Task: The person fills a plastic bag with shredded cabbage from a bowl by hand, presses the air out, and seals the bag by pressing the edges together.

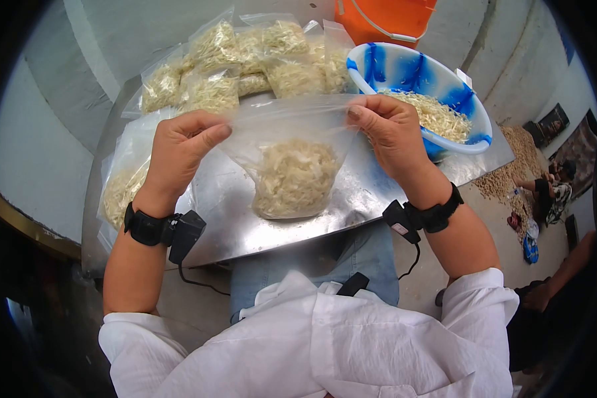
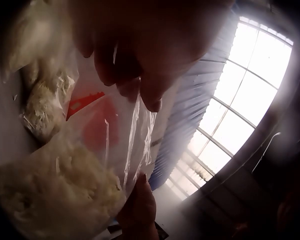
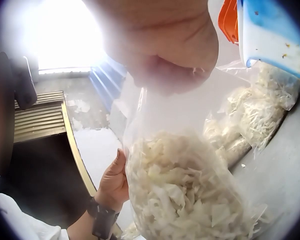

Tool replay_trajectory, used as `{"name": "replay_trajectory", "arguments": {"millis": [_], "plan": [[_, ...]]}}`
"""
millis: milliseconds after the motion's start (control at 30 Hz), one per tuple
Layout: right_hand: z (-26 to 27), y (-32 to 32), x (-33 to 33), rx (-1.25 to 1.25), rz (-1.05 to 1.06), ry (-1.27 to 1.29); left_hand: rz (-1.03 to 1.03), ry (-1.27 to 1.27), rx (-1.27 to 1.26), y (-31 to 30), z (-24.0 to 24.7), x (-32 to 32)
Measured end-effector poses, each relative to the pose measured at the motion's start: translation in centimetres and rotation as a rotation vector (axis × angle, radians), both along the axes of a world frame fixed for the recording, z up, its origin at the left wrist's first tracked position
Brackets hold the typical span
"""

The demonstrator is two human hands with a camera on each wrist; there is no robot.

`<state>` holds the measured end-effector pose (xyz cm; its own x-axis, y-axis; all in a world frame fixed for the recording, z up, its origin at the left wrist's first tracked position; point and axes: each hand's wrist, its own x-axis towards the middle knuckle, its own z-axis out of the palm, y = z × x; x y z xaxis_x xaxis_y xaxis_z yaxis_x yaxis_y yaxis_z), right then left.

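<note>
A clear plastic bag (image 1: pixel 295 176) with pale shredded pieces in its lower part stands upright near the front edge of the metal table. My left hand (image 1: pixel 187 149) pinches its top left corner between thumb and fingers. At the top right corner my right hand (image 1: pixel 395 136) pinches it the same way, so the top edge is stretched between them. In the right wrist view the filled bag (image 3: pixel 185 185) hangs below the right hand (image 3: pixel 165 50). The left wrist view shows the left hand (image 2: pixel 140 50) dark above the bag's taut film.
Several filled bags (image 1: pixel 215 93) are piled at the table's back, and more bags (image 1: pixel 123 189) lie at the left. A blue-and-white basin (image 1: pixel 481 123) of shreds stands back right, before an orange bucket (image 1: pixel 378 23). Another person (image 1: pixel 557 192) is at the far right by a heap (image 1: pixel 511 162).
</note>
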<state>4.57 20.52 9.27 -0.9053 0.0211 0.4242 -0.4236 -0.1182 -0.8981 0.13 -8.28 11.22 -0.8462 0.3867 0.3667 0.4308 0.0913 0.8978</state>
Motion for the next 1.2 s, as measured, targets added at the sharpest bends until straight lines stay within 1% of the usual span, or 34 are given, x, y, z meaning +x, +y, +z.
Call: {"name": "replay_trajectory", "arguments": {"millis": [67,267,500,600,667,700,767,800,867,900,967,1033,1100,1133,1200], "plan": [[0.1,-0.1,0.0,-0.002,0.006,0.003,0.037,0.103,-0.047,-0.2,0.0,0.1],[0.2,-0.4,0.4,0.006,-0.016,0.022,0.055,0.159,-0.022,-0.1,0.0,0.5],[0.2,-0.6,0.6,0.028,-0.023,0.056,0.040,0.178,-0.039,-0.5,0.1,0.6],[0.1,-0.6,0.6,0.040,-0.021,0.074,0.006,0.118,-0.062,-0.4,0.4,0.5],[0.1,-0.7,0.7,0.047,-0.019,0.084,0.132,0.302,-0.033,0.7,1.1,0.9],[0.3,-0.9,0.8,0.074,-0.035,0.091,0.134,0.302,-0.034,1.2,2.1,1.3],[0.6,-1.3,1.0,0.100,-0.049,0.095,0.073,0.603,-0.287,2.2,4.6,2.5],[0.7,-1.4,1.1,0.130,-0.066,0.103,0.076,0.600,-0.287,3.1,5.2,2.8],[0.8,-1.7,1.3,0.161,-0.078,0.113,0.004,0.716,-0.545,5.2,6.1,3.1],[0.9,-1.8,1.4,0.157,-0.083,0.117,0.007,0.716,-0.545,6.0,6.2,2.9],[0.9,-1.8,1.4,0.154,-0.089,0.124,-0.066,0.659,-0.788,7.5,6.0,2.2],[0.8,-1.7,1.5,0.168,-0.095,0.157,-0.084,0.614,-0.780,8.4,5.7,1.7],[0.7,-1.5,1.5,0.165,-0.093,0.167,-0.135,0.456,-0.745,8.9,5.8,1.5],[0.7,-1.4,1.5,0.162,-0.089,0.178,-0.139,0.456,-0.749,9.0,5.7,1.5],[0.7,-1.4,1.4,0.154,-0.078,0.185,-0.188,0.425,-0.644,8.9,5.5,1.2]]}}
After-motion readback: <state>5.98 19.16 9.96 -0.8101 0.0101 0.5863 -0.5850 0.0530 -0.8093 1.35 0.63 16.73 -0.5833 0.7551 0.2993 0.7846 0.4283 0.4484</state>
